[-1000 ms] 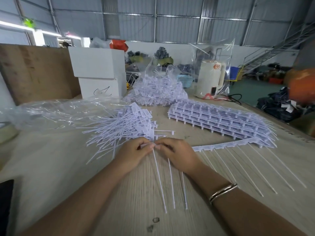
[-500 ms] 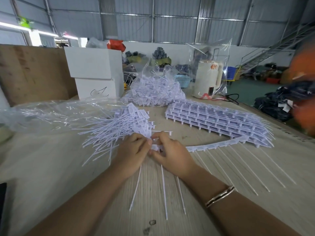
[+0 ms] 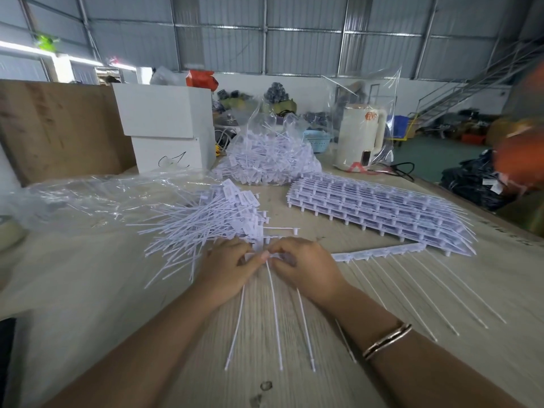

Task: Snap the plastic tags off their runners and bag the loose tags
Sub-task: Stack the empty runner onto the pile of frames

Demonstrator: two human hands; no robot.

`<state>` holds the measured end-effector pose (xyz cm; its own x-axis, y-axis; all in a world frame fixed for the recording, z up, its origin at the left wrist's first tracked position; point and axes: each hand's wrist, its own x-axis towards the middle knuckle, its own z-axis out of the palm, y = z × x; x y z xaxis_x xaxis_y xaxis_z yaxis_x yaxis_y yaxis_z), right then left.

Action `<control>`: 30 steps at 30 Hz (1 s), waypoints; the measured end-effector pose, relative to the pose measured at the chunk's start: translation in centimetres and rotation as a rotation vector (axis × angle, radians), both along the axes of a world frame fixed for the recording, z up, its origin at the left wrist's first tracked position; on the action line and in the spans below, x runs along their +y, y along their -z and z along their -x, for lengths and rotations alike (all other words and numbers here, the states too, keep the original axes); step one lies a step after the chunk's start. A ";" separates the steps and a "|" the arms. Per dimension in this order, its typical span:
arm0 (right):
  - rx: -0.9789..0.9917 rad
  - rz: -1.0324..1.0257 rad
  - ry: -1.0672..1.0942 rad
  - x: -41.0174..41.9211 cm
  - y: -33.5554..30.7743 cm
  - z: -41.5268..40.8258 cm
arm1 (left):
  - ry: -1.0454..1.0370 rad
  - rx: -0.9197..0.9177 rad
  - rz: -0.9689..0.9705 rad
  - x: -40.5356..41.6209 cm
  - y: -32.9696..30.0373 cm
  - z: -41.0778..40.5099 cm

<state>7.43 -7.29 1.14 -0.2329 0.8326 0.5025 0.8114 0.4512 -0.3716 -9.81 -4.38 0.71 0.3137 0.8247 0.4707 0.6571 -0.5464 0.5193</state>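
Now both hands meet beside the loose tag pile (image 3: pixel 206 219): left hand (image 3: pixel 226 269) and right hand (image 3: pixel 306 269) pinch the tag strip (image 3: pixel 379 252) end with curled fingertips. 3 tails trail toward the viewer from that pinch.

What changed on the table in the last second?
Little. Both hands, left and right, keep pinching the white strip where they meet, working one tag loose; its thin tail swung leftward. The loose pile, the stack and the bag stayed put.
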 end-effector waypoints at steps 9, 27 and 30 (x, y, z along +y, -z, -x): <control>0.504 0.188 -0.115 0.0 -0.2 0.2 | 0.076 -0.105 -0.095 -0.6 -0.7 -0.1; 0.174 -0.025 -0.072 -0.4 0.2 1.6 | -0.246 0.187 -0.132 0.4 1.0 -0.1; 0.149 -0.033 -0.079 -0.4 0.2 1.6 | -0.231 0.012 -0.140 0.4 0.7 0.2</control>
